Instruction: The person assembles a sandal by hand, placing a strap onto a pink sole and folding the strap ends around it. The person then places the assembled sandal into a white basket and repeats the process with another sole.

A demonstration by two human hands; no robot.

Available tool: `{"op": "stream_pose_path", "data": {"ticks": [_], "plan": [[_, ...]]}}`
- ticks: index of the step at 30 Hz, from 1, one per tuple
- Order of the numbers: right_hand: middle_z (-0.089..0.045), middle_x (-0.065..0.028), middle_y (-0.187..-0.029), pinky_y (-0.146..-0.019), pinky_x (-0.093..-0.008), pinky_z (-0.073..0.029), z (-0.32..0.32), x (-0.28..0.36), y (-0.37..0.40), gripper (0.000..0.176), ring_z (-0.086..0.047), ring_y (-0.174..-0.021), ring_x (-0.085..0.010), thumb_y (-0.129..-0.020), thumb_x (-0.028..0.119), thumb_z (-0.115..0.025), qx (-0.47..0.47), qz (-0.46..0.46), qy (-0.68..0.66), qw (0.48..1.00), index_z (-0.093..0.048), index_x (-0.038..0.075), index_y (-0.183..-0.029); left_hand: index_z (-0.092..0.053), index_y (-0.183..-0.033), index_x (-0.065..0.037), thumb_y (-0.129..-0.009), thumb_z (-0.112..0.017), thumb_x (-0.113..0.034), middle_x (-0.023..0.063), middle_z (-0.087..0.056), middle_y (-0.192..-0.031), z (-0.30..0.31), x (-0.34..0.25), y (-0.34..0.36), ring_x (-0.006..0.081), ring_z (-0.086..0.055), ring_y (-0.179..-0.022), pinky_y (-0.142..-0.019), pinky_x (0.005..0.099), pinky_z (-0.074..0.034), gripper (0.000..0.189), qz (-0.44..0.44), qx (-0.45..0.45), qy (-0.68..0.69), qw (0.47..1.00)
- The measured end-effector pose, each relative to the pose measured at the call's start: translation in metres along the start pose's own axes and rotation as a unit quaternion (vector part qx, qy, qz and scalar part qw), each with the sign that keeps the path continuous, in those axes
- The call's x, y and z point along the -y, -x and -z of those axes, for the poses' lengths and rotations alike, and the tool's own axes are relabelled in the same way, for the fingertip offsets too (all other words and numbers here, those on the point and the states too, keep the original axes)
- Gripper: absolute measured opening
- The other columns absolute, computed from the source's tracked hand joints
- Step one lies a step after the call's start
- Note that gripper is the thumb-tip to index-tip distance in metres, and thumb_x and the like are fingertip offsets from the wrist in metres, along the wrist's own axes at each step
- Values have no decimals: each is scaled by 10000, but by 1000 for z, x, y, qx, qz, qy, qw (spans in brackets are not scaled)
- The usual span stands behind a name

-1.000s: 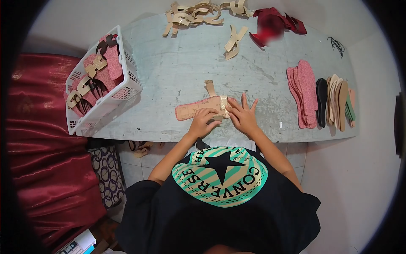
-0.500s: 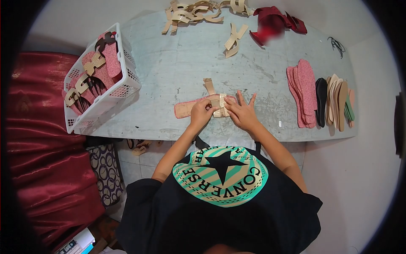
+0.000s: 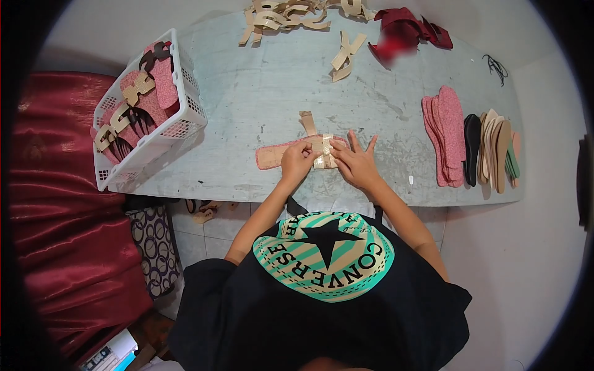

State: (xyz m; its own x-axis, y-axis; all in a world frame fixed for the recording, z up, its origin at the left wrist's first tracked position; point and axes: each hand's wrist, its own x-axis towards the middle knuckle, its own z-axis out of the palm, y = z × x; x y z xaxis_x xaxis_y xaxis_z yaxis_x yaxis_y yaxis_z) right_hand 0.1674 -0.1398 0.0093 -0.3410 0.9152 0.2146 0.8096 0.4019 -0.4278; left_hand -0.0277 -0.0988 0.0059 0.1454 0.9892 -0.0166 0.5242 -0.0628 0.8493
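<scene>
A pink-edged sandal sole (image 3: 268, 157) lies crosswise on the table, its tan underside up. A cream sandal strap (image 3: 307, 122) goes across it; one loose end sticks out beyond the sole's far edge, and a glossy section (image 3: 323, 162) is folded over the sole. My left hand (image 3: 296, 164) is closed, its thumb and fingertips pinched at the strap near the middle of the sole. My right hand (image 3: 359, 166) lies flat over the sole's right part, fingers spread, its fingertips touching the glossy section.
At left stands a white basket (image 3: 197, 117) of pink soles with straps. Loose cream straps (image 3: 272, 18) and dark red pieces (image 3: 396, 31) lie at the back. Stacked pink soles (image 3: 450, 133), black soles (image 3: 471, 148) and beige soles (image 3: 502, 157) are on the right.
The left hand's fingers have shifted slightly at the strap. The right hand stays in nearly the same place, and the whole view has moved a little.
</scene>
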Motion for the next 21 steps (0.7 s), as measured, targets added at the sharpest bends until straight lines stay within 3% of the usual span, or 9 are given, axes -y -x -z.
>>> {"op": "stream_pose_path", "data": {"ticks": [1,5,13,21], "plan": [[-501,73,-1294,-936,-720,120,0,0,0,218,-247,-1338,-323,-876,234,-496,2,0,0,1000,-604,165,-1052,-611,-758,8,-691,-762,-194,63,-563,-596,0,1,0,121,-507,-524,-499,269,-416,260,0,4,3,1000],[-498,73,-1294,-932,-728,110,1,0,0,223,-248,-1336,-327,-881,240,-489,13,0,2,1000,-600,164,-1060,-610,-764,13,-692,-760,-187,54,-547,-593,-2,0,3,115,-495,-532,-504,266,-415,261,-18,-17,-3,1000],[-492,67,-1300,-929,-732,108,1,-2,0,228,-248,-1336,-325,-879,239,-487,16,6,7,1000,-597,159,-1061,-604,-816,18,-697,-743,-149,67,-590,-766,-7,8,-1,114,-472,-548,-508,259,-393,247,-33,-50,31,998],[-493,60,-1300,-937,-725,112,-2,-3,1,238,-247,-1337,-325,-877,245,-488,18,-2,-13,1000,-596,155,-1069,-609,-823,11,-689,-741,-151,69,-598,-766,-8,8,-1,117,-479,-558,-519,261,-395,248,-33,-57,7,998]]}}
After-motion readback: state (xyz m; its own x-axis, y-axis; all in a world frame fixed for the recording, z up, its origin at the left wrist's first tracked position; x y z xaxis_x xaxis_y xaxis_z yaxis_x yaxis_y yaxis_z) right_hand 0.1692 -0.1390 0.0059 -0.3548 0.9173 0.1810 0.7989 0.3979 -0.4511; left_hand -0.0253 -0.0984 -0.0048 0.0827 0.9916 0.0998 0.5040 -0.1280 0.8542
